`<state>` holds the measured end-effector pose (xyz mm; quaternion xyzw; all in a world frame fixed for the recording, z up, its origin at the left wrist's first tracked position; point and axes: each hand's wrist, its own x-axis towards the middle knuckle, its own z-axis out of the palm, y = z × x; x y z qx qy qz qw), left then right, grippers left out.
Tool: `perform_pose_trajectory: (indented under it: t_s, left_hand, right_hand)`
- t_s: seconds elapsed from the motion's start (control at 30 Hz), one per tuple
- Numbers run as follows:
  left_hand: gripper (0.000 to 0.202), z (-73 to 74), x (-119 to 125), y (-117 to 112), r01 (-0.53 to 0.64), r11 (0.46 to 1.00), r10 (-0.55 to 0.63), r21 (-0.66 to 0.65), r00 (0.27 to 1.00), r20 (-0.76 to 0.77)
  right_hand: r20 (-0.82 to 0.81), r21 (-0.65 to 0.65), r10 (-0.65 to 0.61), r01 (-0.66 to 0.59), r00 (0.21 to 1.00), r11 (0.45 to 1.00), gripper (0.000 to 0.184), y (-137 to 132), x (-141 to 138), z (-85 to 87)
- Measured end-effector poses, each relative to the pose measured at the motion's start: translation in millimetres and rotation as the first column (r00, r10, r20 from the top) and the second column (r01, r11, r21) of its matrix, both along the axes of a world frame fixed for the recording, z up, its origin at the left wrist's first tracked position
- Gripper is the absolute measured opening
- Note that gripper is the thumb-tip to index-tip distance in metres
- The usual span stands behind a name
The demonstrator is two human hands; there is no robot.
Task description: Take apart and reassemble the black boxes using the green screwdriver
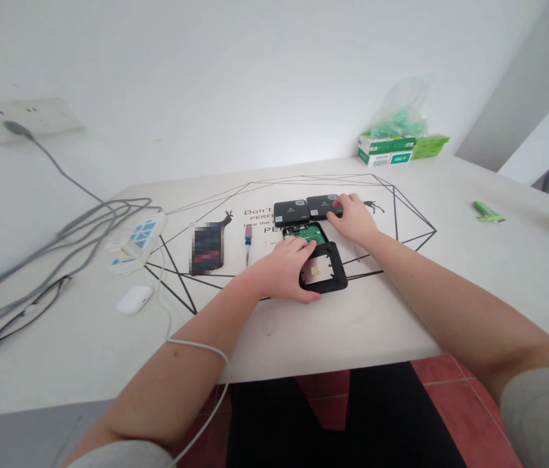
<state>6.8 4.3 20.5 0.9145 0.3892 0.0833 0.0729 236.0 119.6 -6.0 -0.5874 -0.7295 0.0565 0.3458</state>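
Below a white wall [255, 84], a printed white table [376, 331] is bearing the items under review, and two hands are working over a cluster of black parts near its middle. The left hand [286, 266] is holding the open black frame [338, 268] by its left side, thumb at the near edge, fingers at the far one. The right hand [357, 221] is resting at the right end of the right-hand black case [320, 207], thumb and fingers parted about it; whether they are gripping or merely touching cannot be told. That case is lying leftward of the right hand, the nearer of the two, its long axis running left to right toward the left-hand black case [290, 211]. Between these cases and the frame, a dark-rimmed green circuit board [319, 235] is sitting, with the left fingers obstructing part of its near side. Elsewhere, a plastic bag [403, 104] is lying atop green-and-white boxes [386, 153] at the back right; a power strip [145, 235] is occupying the left, a white cable [201, 345] is crossing the left forearm [181, 374], and a phone [208, 248] and a slim screwdriver [248, 237] are lying left of the left hand.
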Motion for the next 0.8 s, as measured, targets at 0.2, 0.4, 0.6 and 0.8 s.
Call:
perform_pose_trajectory:
  t_s: [0.2, 0.4, 0.6, 0.8]
  left_hand:
    - [0.102, 1.6, 7, -10, -0.019, 1.000, 0.019, -0.006, 0.992, -0.126]
    - [0.094, 3.2, 10, -13, -0.057, 0.998, 0.060, 0.022, 0.990, -0.126]
    - [0.093, 5.1, 8, -12, -0.023, 1.000, 0.022, -0.006, 0.994, -0.107]
    - [0.079, 2.8, 1, -1, -0.031, 0.999, 0.030, -0.022, 0.998, -0.046]
  right_hand:
    - [0.211, -0.343, -0.142, 0.210, 0.967, 0.916, 0.049, 5, 9, -2.6]
    - [0.264, -0.317, -0.127, 0.210, 0.956, 0.925, 0.050, -1, 5, -1.9]
    - [0.347, -0.084, -0.071, 0.106, 0.935, 0.991, 0.030, -13, -9, 6.0]
    - [0.345, -0.257, 0.128, -0.037, 0.930, 0.966, 0.026, -26, -22, 12.0]
